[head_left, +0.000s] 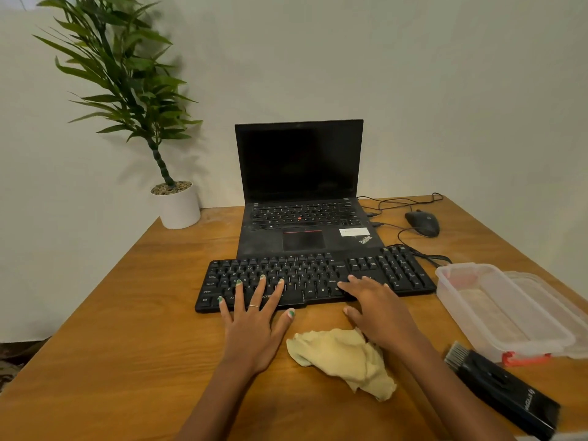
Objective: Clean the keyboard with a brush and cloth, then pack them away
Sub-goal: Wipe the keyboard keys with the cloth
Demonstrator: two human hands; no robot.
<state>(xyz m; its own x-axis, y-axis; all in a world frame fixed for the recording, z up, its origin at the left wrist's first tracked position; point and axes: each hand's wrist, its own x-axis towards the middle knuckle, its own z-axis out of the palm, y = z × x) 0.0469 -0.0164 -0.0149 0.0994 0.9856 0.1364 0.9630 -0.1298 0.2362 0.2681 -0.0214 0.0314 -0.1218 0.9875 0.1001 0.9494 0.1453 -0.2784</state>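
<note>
A black wired keyboard [318, 275] lies across the wooden table in front of a laptop. My left hand [254, 316] rests flat with spread fingers on the keyboard's left keys. My right hand [378, 310] lies open with its fingertips on the keys near the middle right. A crumpled pale yellow cloth [343, 358] sits on the table between my wrists, touching my right wrist. A black brush [499, 386] with dark bristles lies at the lower right, untouched. Beside it stands a clear plastic container [502, 313], open, with its lid [560, 310] next to it.
An open black laptop [302, 192] with a dark screen stands behind the keyboard. A black mouse [422, 223] and cables lie at the back right. A potted plant in a white pot [178, 205] occupies the table's back left corner. The wooden table [127, 313] ends at the left.
</note>
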